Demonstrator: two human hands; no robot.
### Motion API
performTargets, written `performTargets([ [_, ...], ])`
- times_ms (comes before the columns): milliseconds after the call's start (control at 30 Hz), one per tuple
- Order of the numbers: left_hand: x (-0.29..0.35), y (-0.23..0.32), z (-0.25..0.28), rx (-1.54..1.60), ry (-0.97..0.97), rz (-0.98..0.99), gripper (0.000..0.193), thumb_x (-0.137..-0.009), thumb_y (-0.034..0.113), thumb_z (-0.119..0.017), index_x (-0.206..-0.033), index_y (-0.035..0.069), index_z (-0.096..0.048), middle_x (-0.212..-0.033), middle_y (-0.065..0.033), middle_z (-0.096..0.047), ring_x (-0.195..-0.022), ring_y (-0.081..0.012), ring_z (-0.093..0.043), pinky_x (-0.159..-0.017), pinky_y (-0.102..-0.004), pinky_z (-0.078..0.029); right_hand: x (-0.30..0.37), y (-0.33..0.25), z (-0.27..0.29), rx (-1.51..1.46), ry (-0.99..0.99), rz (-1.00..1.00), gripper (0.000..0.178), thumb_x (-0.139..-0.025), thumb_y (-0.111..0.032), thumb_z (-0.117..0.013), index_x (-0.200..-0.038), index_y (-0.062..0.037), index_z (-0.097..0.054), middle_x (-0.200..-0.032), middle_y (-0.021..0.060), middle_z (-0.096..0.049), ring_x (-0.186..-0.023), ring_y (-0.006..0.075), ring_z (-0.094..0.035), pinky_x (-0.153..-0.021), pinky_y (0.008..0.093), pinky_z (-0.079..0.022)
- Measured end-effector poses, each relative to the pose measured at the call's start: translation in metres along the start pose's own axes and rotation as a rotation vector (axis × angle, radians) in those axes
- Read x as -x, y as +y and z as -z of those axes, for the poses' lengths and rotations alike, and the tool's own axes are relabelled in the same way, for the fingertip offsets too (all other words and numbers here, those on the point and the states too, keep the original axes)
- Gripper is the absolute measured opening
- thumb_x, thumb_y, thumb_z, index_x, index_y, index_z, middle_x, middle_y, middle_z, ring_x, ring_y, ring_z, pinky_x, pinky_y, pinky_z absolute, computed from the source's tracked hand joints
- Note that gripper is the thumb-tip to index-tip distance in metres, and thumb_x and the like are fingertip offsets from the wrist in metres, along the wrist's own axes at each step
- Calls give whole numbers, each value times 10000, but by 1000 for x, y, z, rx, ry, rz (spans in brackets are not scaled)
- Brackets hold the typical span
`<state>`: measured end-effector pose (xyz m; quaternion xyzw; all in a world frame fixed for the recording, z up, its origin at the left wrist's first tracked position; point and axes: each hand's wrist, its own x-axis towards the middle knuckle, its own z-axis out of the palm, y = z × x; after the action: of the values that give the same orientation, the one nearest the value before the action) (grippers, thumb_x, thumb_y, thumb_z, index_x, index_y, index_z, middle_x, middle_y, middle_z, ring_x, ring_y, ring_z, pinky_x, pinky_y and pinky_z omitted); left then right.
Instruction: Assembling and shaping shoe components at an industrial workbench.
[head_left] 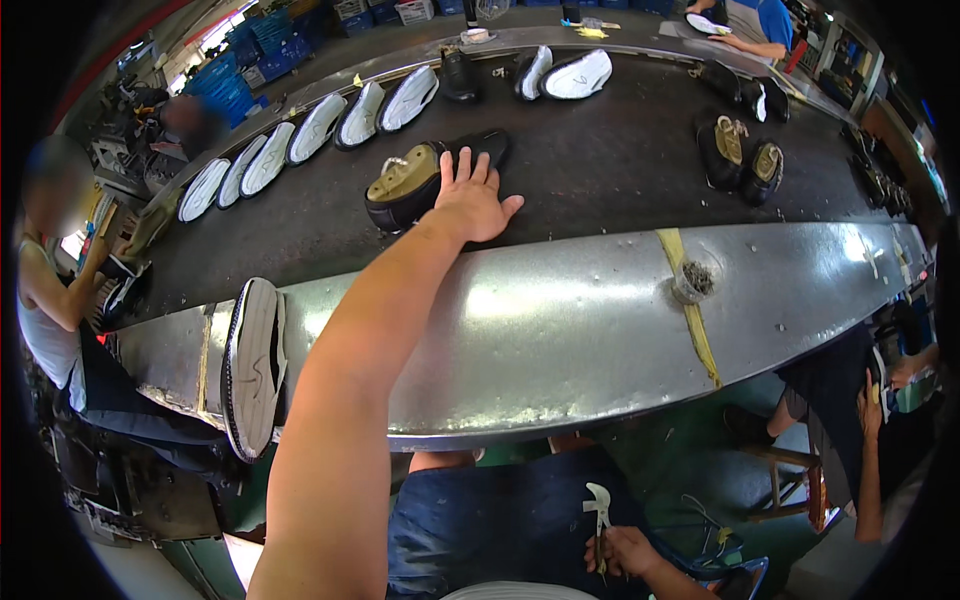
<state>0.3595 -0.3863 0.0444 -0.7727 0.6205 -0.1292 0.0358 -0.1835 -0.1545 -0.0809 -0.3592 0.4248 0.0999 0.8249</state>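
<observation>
My left hand (472, 200) reaches far forward over the dark work surface, palm down. Its fingers are stretched out across a black shoe (492, 146), partly covering it; whether they press on it I cannot tell. Right beside that hand is another black shoe (400, 190) with a tan last inside. Low over my lap, my right hand (628, 552) is closed round the handles of metal pincers (598, 502), head upward. A shoe with its pale sole showing (255, 370) rests on the metal edge left of my forearm.
Several white-soled shoes (315, 128) line the far left. A black shoe pair (745, 160) stands right. A cup of tacks (692, 282) sits by a yellow strip (697, 330) on the metal ledge (560, 330). People work at left (60, 290) and right (870, 400).
</observation>
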Motion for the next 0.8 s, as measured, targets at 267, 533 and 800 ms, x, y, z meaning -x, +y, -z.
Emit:
performTargets([
  [267,114,-121,89,64,35,478,405,-915,366,-645,-1182,64,-665,-1222,-165,-660,-1144,-339,-621,-959,-439,-501,8,7,-4,-21,-21,-11,509,-1087,-332,-272,-1139,77,-571,-963,171,-700,-774,211,-713,-465,235,-457],
  [533,258,-240,104,568,-400,969,669,-854,466,-723,-1310,-8,-604,-1127,-182,-687,-1077,-307,-649,-922,-408,-500,7,19,-14,34,-26,52,513,-1077,-357,-274,-1112,58,-574,-923,182,-688,-761,251,-712,-459,252,-464],
  [800,341,-76,174,1471,-74,238,505,-933,331,-697,-1307,4,-611,-1018,-47,-690,-827,-87,-618,-772,-256,-520,19,40,-26,76,44,132,520,-1076,-410,-298,-1104,20,-589,-927,159,-691,-760,255,-715,-453,269,-458],
])
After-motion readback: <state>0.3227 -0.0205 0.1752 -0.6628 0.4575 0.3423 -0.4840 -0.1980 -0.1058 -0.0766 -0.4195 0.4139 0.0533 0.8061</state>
